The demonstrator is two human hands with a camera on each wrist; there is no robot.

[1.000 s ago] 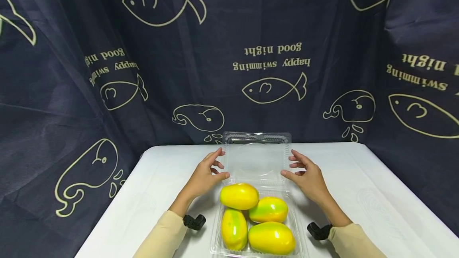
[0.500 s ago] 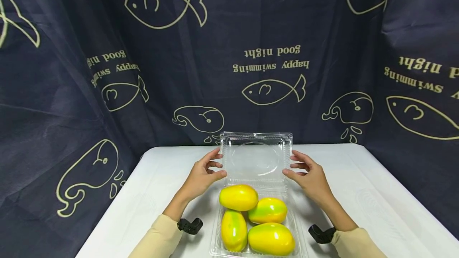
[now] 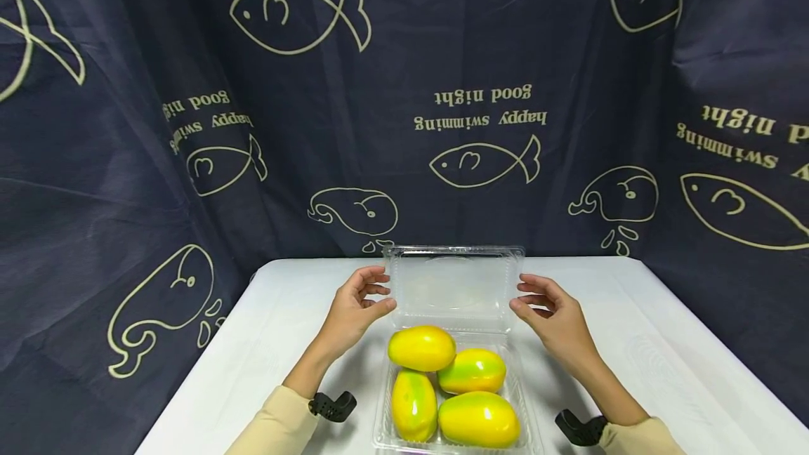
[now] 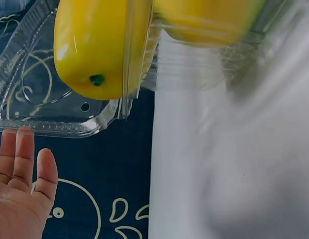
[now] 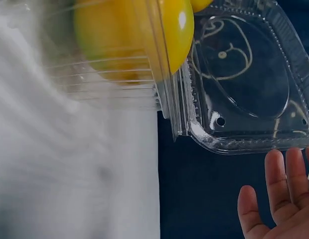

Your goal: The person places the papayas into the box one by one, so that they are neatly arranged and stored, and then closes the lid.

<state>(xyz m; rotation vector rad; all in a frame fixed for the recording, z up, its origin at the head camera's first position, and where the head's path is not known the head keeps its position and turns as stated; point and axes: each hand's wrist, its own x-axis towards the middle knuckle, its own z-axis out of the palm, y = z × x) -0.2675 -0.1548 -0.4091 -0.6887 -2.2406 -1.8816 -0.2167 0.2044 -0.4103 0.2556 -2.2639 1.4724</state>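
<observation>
Clear lid upright, long axis left-right.

Clamshell box between my hands: clear glossy plastic, ribbed rim. Mangoes: smooth, shiny skin. Table: matt white. Backdrop curtain: dark matt cloth.

The scene is viewed from above and behind by the head camera, facing a dark blue fish-printed curtain. Close side-on views are given by both wrist cameras, apparently rotated. A clear plastic hinged lid is shared by all three views.
</observation>
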